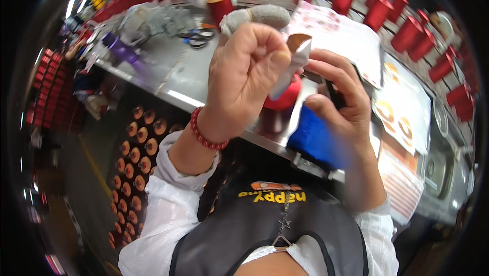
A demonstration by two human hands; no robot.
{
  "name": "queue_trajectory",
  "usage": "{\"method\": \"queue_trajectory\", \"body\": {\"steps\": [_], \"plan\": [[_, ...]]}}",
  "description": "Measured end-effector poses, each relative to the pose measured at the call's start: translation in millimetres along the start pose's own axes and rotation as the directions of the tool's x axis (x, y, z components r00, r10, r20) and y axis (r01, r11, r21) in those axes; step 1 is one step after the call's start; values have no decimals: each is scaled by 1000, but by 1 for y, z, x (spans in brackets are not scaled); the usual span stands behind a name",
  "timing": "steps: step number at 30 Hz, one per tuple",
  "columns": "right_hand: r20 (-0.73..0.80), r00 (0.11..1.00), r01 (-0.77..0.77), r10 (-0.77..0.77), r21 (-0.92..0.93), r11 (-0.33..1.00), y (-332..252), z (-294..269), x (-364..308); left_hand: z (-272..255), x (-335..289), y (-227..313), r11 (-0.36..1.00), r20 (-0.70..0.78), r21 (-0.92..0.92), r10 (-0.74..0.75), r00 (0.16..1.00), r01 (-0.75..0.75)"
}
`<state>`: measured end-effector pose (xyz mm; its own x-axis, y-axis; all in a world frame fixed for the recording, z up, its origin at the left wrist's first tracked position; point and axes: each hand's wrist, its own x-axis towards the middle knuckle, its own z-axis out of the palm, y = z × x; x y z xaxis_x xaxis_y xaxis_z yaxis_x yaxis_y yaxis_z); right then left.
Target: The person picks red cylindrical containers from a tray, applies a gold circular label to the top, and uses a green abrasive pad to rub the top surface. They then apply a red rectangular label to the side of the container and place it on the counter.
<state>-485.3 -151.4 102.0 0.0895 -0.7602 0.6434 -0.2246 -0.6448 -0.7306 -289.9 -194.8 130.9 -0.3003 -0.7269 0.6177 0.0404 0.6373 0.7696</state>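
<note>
My left hand, with a red bead bracelet on its wrist, is closed in a pinch, thumb against forefinger. At its thumb is a curling piece of white paper with a gold-brown label-like patch at the top. My right hand has curved fingers, the fingertips reaching the paper's right edge and the thumb apart from them. A glossy red container stands just below the paper, partly hidden by my hands. Under my right hand lies a blue cloth, partly blurred.
Several red canisters line the curved rack at the far right. White sheets with gold round labels lie right. On the metal table are scissors, a purple bottle and a grey knitted glove. Stacked red-tipped pieces stand lower left.
</note>
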Motion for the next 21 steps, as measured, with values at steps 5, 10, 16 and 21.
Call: {"method": "queue_trajectory", "body": {"steps": [5,10,16,21], "plan": [[-53,995,67,-89,-329,942,-39,-35,-51,70,-54,36,939,132,-302,-132,982,167],[-221,959,-249,176,-367,896,-84,-113,-170,164,-92,39,987,458,-153,117,881,-51],[-573,730,-541,373,-151,827,-144,-148,-314,288,-156,58,819,704,-462,105,702,341],[-655,718,-570,235,-358,740,-163,-178,-376,348,-186,80,791,851,-400,134,508,462]]}}
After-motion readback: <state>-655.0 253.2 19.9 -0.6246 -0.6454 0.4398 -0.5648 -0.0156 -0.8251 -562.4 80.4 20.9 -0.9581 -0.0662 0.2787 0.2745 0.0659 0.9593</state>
